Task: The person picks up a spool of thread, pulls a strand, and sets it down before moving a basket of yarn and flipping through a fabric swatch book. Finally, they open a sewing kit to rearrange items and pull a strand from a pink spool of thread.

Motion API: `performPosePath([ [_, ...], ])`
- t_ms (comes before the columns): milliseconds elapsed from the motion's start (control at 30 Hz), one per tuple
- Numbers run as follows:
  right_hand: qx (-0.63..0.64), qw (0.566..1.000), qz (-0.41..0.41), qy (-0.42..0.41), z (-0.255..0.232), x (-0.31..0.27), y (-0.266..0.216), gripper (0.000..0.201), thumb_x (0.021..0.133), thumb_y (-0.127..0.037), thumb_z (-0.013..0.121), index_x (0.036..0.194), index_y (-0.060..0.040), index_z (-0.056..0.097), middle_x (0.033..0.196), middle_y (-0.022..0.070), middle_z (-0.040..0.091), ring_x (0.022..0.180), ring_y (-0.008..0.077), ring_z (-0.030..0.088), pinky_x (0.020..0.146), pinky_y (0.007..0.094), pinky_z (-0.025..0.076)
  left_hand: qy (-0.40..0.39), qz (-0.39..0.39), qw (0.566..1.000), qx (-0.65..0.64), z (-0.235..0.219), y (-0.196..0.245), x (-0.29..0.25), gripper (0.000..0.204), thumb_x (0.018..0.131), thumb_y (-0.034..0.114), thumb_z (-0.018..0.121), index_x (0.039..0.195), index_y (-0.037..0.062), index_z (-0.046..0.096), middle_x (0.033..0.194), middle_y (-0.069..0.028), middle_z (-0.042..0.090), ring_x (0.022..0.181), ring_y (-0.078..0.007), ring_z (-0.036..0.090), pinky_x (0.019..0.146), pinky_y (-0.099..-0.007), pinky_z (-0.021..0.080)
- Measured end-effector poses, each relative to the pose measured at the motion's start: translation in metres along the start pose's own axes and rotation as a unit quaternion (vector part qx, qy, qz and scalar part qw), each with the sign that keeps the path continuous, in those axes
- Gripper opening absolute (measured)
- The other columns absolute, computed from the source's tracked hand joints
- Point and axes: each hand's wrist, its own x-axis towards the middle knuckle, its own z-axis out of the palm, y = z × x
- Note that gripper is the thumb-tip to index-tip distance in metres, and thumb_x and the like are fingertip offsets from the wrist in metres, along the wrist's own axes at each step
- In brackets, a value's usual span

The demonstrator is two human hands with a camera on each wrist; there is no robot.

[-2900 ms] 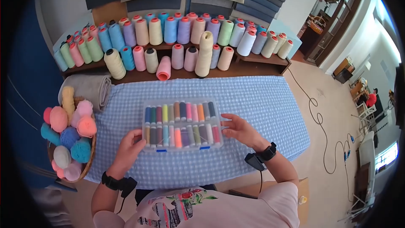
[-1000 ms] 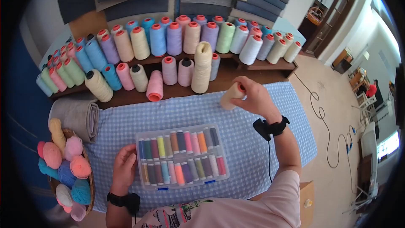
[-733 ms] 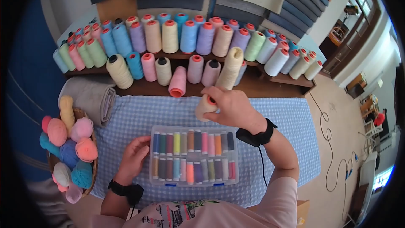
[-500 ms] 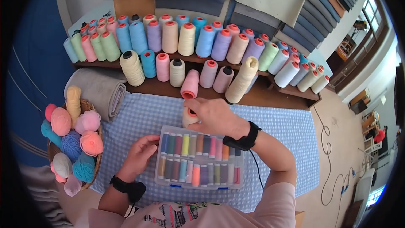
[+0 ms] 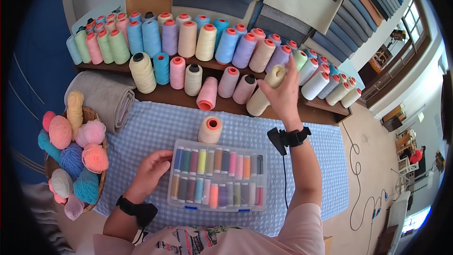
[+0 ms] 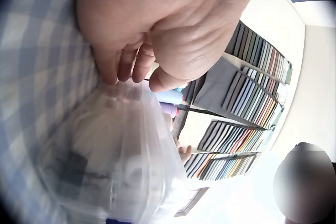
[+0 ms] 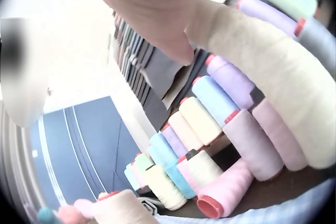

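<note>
My left hand (image 5: 152, 172) rests at the left side of a clear plastic box (image 5: 214, 208) filled with small thread spools. In the left wrist view, its fingertips touch the corner of the box (image 6: 121, 145). A peach thread cone (image 5: 210, 131) stands upright on the cloth just behind the box. My right hand (image 5: 284, 97) is raised at the tall cream thread cone (image 5: 258, 103), thumb and fingers spread apart to either side of its top. The right wrist view shows the thumb close to the tip of this cone (image 7: 262, 50), with the other fingers beyond it.
Many thread cones (image 5: 188, 40) line a dark wooden shelf (image 5: 174, 93) at the back. A pink cone (image 5: 207, 93) lies on its side there. At left are a wicker basket (image 5: 100, 186) of yarn balls and folded grey fabric (image 5: 101, 97). A blue checked cloth (image 5: 306, 165) covers the table.
My right hand carried the peach cone leftward, set it behind the box and let go, then rose to the tall cream cone. My left hand stayed at the box, which was drawn nearer.
</note>
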Motion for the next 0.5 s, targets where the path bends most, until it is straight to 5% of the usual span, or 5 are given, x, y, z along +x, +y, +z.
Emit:
performPosePath([
  [133,0.161,0.955,0.199,-0.147,0.015,-0.027,0.026,0.07,0.069,-0.016,0.077,0.127,0.0006,0.041,0.124,0.0204,0.05,0.11,0.0296,0.055,0.089,0.0381,0.046,0.003,-0.006,1.0,0.008,0.001,0.003,0.001,0.029,0.09,0.001,0.049,0.119,-0.0023,0.05,0.117,-0.0101,0.057,0.109,-0.0166,0.053,0.096,-0.0312,0.041],
  [267,0.147,0.945,0.228,-0.183,0.001,-0.037,0.038,0.052,0.07,-0.014,0.075,0.115,0.0027,0.053,0.097,0.0137,0.065,0.091,0.0233,0.064,0.079,0.0337,0.05,-0.001,-0.01,1.0,0.01,0.002,0.004,0.001,0.029,0.09,0.001,0.05,0.119,-0.0023,0.05,0.117,-0.01,0.057,0.109,-0.0164,0.053,0.096,-0.0311,0.041],
  [333,0.187,0.951,0.208,-0.13,-0.012,-0.035,0.04,0.048,0.072,-0.01,0.073,0.114,0.0028,0.053,0.1,0.0134,0.064,0.092,0.0215,0.064,0.08,0.0331,0.05,-0.006,-0.006,1.0,0.012,0.0,0.003,0.001,0.029,0.091,0.003,0.05,0.119,-0.0022,0.05,0.117,-0.0097,0.057,0.109,-0.0163,0.053,0.095,-0.0308,0.041],
  [500,0.099,0.944,0.264,-0.169,-0.061,-0.04,0.055,0.05,0.072,-0.01,0.073,0.115,0.0026,0.051,0.1,0.013,0.064,0.092,0.0218,0.063,0.08,0.034,0.05,0.005,-0.011,1.0,0.012,0.0,0.002,0.0,0.03,0.091,0.006,0.052,0.12,-0.0021,0.05,0.116,-0.009,0.057,0.108,-0.0158,0.053,0.095,-0.0305,0.041],
])
